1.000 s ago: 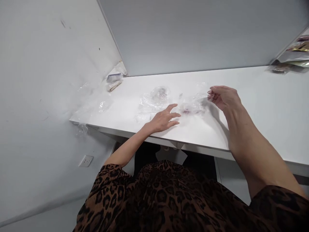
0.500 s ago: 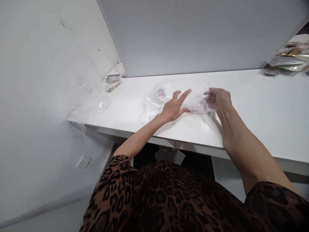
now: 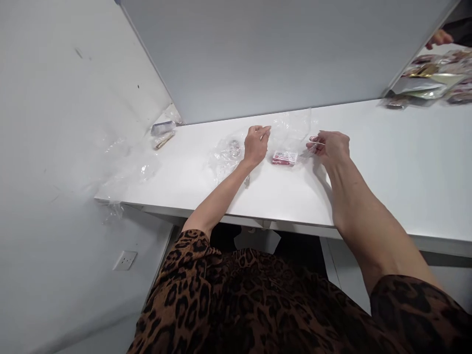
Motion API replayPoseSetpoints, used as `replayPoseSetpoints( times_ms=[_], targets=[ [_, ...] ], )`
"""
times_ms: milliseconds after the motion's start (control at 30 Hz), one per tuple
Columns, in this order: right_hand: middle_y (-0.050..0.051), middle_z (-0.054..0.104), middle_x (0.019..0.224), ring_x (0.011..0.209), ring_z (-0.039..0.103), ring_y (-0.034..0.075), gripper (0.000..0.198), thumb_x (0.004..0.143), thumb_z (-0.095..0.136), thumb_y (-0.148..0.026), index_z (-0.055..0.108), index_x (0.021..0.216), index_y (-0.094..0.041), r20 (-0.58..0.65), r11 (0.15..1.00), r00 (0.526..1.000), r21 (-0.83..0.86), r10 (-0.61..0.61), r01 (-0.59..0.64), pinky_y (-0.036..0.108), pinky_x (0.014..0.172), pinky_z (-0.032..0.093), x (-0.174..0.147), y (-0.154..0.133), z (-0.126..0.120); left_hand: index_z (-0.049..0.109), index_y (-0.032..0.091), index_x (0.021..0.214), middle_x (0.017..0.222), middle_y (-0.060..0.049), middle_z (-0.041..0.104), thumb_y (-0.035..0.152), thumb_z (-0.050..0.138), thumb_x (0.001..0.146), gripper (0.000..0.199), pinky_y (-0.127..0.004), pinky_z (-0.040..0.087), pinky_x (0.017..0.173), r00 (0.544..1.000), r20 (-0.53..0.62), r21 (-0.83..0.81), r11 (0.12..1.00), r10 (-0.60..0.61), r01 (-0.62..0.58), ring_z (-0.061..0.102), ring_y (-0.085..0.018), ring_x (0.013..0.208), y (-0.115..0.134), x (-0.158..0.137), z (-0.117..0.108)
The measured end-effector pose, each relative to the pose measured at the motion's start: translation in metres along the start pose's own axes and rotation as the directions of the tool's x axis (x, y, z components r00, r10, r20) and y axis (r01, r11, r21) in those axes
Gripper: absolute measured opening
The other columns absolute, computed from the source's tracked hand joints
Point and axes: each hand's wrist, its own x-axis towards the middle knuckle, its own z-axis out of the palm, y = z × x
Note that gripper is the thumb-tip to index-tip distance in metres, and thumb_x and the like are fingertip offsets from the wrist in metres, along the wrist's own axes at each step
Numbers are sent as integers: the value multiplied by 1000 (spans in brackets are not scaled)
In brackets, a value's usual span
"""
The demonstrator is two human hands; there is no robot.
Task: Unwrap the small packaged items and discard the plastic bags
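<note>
A clear plastic bag (image 3: 295, 127) is spread between my hands over the white counter (image 3: 206, 196). My left hand (image 3: 257, 146) is closed in a pinch at the bag's left edge. On the other side, my right hand (image 3: 330, 147) is closed with clear film at its fingertips; a small reddish bit shows there, too small to name. Between the hands lies a small red-and-white packet (image 3: 284, 158) with a barcode label. Crumpled clear plastic (image 3: 223, 160) rests left of my left hand, with a small round thing (image 3: 234, 147) showing in it.
Wrapped items (image 3: 163, 132) lie in the back left corner by the wall. More clear plastic (image 3: 143, 169) is at the counter's left end. A grey panel (image 3: 258, 59) stands along the back. Beyond its right end are several bagged items (image 3: 427, 88) and another person's hand (image 3: 440, 38).
My left hand has risen slightly and gone from spread fingers to a pinch. The plastic between my hands is now opened out, and the red-and-white packet shows on the counter.
</note>
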Motion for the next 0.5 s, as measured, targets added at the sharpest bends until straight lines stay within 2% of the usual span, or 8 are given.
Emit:
replayPoseSetpoints(
  times_ms=[67, 100, 200, 267, 333, 433, 467, 500],
  targets=[
    [1, 60, 69, 61, 61, 14, 16, 92, 55, -8, 53, 84, -22, -4, 1000, 1000, 5, 4, -4, 24, 49, 46, 3, 0, -1, 71, 24, 130, 145, -12, 59, 30, 43, 109, 36, -35, 62, 94, 982, -36, -37, 982, 183, -185, 72, -17, 107, -10, -20, -5],
    [1, 61, 69, 61, 61, 14, 16, 93, 55, -9, 52, 85, -23, -7, 1000, 1000, 8, 8, -7, 24, 50, 45, 5, 0, -2, 71, 25, 131, 147, -13, 59, 32, 41, 110, 37, -34, 63, 91, 955, -50, -38, 955, 291, -293, 72, -16, 106, -14, -32, -10],
    [0, 60, 68, 62, 60, 13, 17, 93, 55, -9, 51, 85, -23, -25, 1000, 1000, 3, 10, -10, 25, 52, 43, 10, 1, -3, 71, 24, 129, 134, -12, 69, 34, 40, 111, 37, -30, 63, 79, 821, 13, 3, 821, 571, -571, 72, -14, 99, -20, -72, -30],
    [0, 59, 68, 62, 59, 13, 18, 92, 57, -8, 49, 84, -23, -32, 1000, 999, -8, 16, -16, 26, 53, 42, 14, 3, -2, 72, 23, 124, 115, -8, 76, 31, 39, 111, 36, -27, 62, 72, 724, 163, 37, 729, 670, -683, 72, -13, 90, -18, -98, -44],
    [1, 59, 69, 62, 57, 13, 20, 92, 60, -9, 48, 85, -23, -25, 999, 999, -25, 21, -22, 26, 54, 40, 19, 6, -2, 73, 22, 119, 100, -6, 78, 27, 37, 111, 37, -28, 61, 71, 621, 396, 56, 657, 677, -752, 71, -14, 84, -10, -121, -55],
    [1, 56, 73, 66, 54, 13, 21, 94, 62, -12, 47, 89, -24, -24, 998, 1000, -57, -14, 13, 26, 55, 38, 28, 7, -5, 75, 22, 113, 99, -8, 79, 26, 37, 109, 39, -34, 59, 78, 446, 697, 28, 599, 562, -800, 70, -18, 86, 11, -141, -70],
    [0, 55, 76, 68, 52, 14, 18, 96, 60, -14, 47, 92, -25, 3, 997, 999, -64, -49, 49, 27, 56, 38, 29, 5, -6, 76, 23, 113, 103, -9, 78, 31, 39, 109, 37, -36, 58, 82, 410, 743, 8, 605, 529, -796, 70, -19, 88, 18, -145, -75],
    [1, 54, 78, 71, 52, 15, 13, 99, 56, -17, 47, 96, -26, 36, 992, 994, -61, -105, 108, 27, 56, 38, 29, 3, -8, 75, 23, 114, 107, -10, 78, 39, 43, 108, 36, -37, 58, 85, 399, 759, -13, 625, 515, -781, 70, -20, 92, 25, -147, -78]
  ],
)
